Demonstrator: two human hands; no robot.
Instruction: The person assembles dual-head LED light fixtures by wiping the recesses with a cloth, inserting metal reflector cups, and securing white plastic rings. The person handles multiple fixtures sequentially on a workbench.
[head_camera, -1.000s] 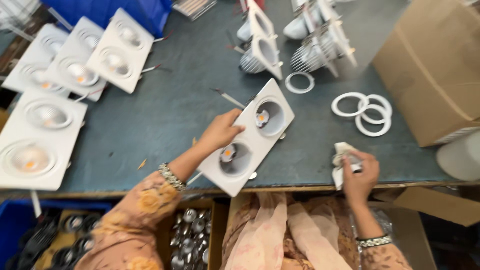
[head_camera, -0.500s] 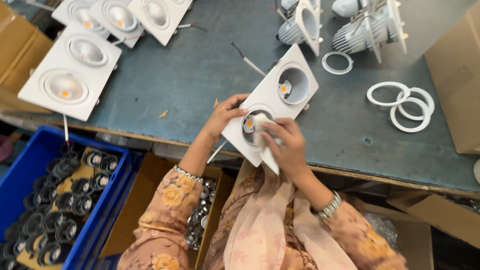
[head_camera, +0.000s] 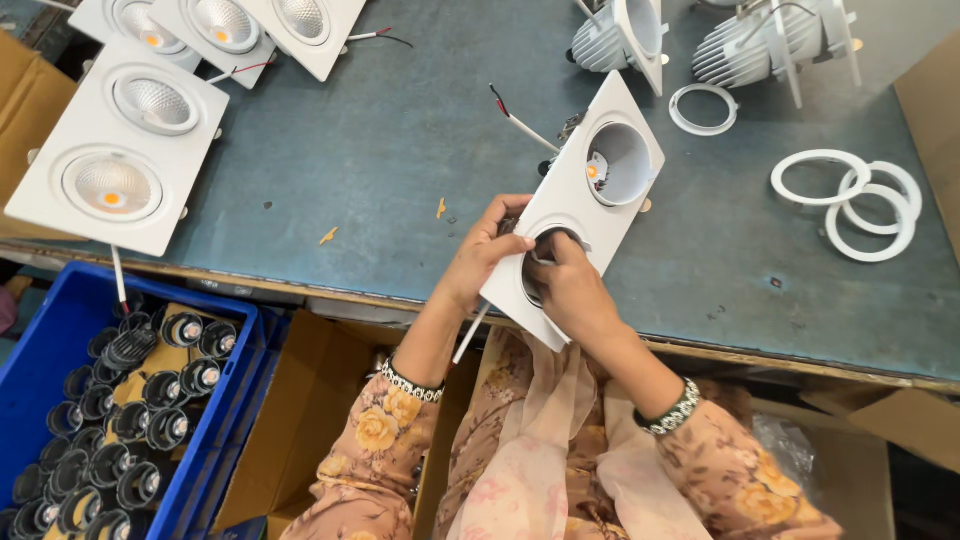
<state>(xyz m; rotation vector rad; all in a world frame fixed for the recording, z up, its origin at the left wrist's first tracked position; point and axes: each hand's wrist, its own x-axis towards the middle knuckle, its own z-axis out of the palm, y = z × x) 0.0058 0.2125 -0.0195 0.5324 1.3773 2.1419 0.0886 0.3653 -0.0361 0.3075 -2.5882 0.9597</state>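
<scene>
Your left hand (head_camera: 488, 250) clamps its grip on the near long edge of a white rectangular twin-light housing (head_camera: 578, 205), thumb on top and fingers curled under the rim. Your right hand (head_camera: 565, 285) has its fingers pressed together into the nearer round opening of that housing, covering whatever sits inside, so you cannot tell what they pinch. The housing is smooth, matte white sheet metal with two circular cut-outs; it lies tilted across the near edge of the table (head_camera: 400, 150), its near corner hanging past that edge. The farther opening shows a small orange-yellow chip at its bottom. A thin white wire with a red tip (head_camera: 518, 120) runs out from behind it.

Toward the right edge lie three flat white plastic rings (head_camera: 860, 200), overlapping, with a fourth ring (head_camera: 703, 108) nearer the far edge. Ribbed grey heat-sink lamps (head_camera: 760, 45) stand along the far edge. Finished twin-light panels (head_camera: 120, 155) with shiny faceted reflectors crowd the far left corner.

The table top is dull blue-grey, scuffed and speckled. Below its near edge, a blue plastic crate (head_camera: 50, 350) holds black cylindrical reflector cups (head_camera: 130, 420), beside brown cardboard boxes (head_camera: 300, 400).
</scene>
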